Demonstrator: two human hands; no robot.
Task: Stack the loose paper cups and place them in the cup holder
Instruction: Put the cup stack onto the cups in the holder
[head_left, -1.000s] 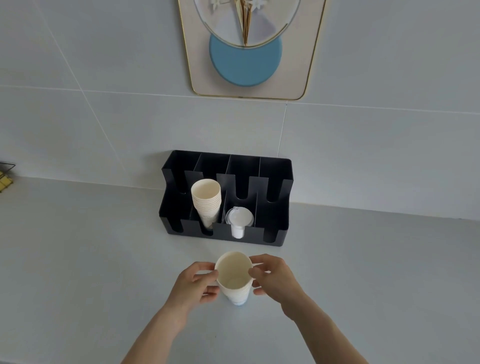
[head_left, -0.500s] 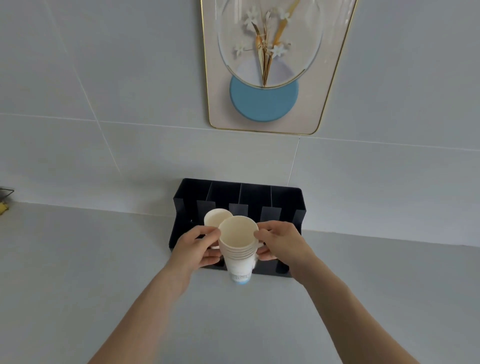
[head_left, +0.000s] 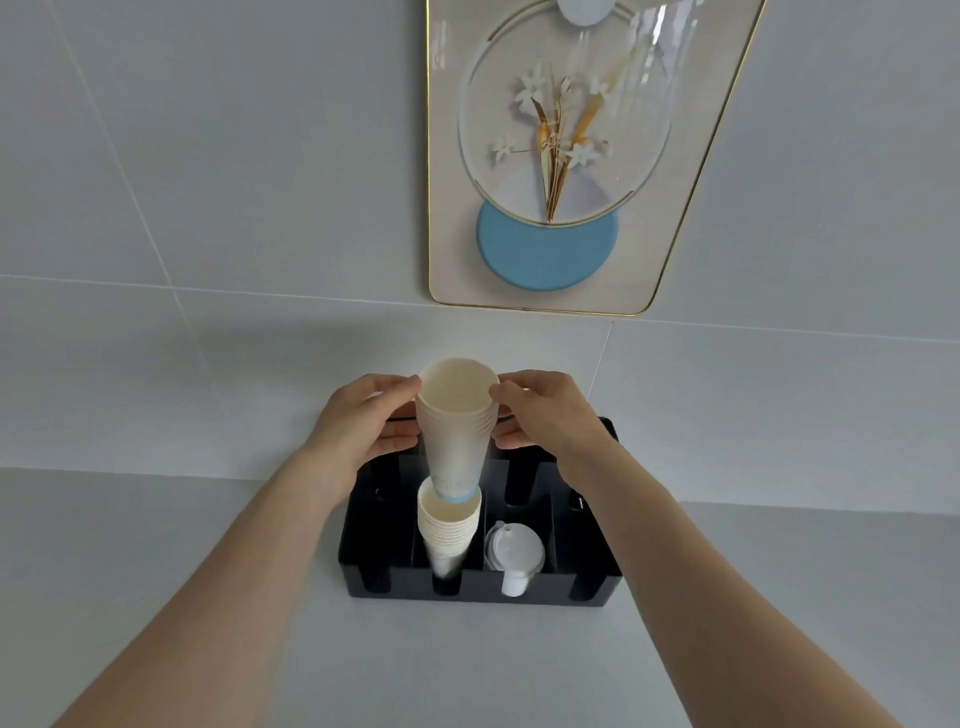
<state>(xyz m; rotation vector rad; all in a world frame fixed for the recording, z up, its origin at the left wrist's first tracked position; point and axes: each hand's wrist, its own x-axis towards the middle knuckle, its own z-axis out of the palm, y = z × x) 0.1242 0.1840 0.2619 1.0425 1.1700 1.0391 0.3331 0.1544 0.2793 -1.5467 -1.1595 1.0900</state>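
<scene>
Both hands — left hand (head_left: 371, 418) and right hand (head_left: 545, 410) — clamp the held cup stack (head_left: 455, 431) upright, its blue base directly above — seemingly just entering — the stack of cups (head_left: 447, 530) in the black cup holder (head_left: 587, 590), so the path runs straight down.

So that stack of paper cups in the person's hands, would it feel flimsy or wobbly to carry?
The held stack of cups is probably light, since fingertip holds from the left hand and right hand carry it. Nested walls likely stiffen it, though a squeezed rim may dent. Tall and narrow-based, it would likely tip easily.
</scene>
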